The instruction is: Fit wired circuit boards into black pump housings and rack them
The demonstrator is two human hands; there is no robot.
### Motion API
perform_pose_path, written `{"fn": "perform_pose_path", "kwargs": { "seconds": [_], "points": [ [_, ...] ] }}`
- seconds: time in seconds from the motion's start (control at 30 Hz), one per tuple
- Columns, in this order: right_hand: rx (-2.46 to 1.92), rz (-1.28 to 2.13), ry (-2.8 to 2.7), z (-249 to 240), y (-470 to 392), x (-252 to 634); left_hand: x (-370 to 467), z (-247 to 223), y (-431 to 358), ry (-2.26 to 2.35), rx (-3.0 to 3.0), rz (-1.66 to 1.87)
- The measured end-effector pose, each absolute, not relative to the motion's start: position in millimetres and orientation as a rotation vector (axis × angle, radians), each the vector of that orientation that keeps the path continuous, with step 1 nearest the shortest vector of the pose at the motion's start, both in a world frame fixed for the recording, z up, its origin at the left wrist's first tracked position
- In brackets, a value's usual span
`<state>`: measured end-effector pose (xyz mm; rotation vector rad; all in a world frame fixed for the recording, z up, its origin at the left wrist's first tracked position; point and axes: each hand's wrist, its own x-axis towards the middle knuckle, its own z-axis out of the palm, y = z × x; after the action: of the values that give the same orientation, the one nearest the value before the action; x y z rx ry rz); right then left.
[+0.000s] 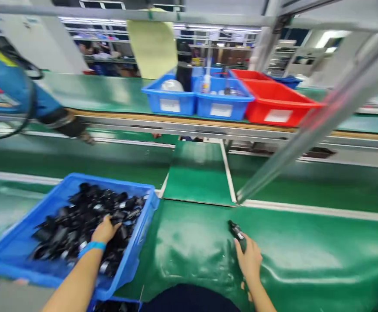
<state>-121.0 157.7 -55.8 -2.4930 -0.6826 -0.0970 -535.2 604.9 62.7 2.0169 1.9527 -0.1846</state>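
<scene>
My left hand (104,232), a blue band (93,248) round its wrist, reaches into a large blue bin (150,216). Its thumb and forefinger are apart over a heap of small black plastic parts (75,216), some with shiny or pale patches. The other fingertips are hidden, and no held part shows. On the right, my right hand (250,258) is closed round a slim black handheld piece (237,233) with a small pale mark. That piece points up and left, just over the green work surface (192,242); its exact kind is blurred.
Blue trays (221,99) and red trays (279,102) line the shelf ahead. A slanted metal post (289,151) rises at the right. A blue sleeved arm-like tool or hose (20,91) juts in from the left. A second blue bin (133,303) sits below the large one.
</scene>
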Motion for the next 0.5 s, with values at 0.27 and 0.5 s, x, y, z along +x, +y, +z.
{"fn": "perform_pose_path", "kwargs": {
  "seconds": [0.27,0.5],
  "points": [
    [-2.247,-0.121,-1.112,-50.1,189.5,-192.0,-552.0,46.4,621.8,1.954,1.666,-0.028],
    [-2.176,0.106,-1.587,-77.3,206.3,-235.5,-532.6,83.2,603.2,1.744,1.249,0.735]
  ]
}}
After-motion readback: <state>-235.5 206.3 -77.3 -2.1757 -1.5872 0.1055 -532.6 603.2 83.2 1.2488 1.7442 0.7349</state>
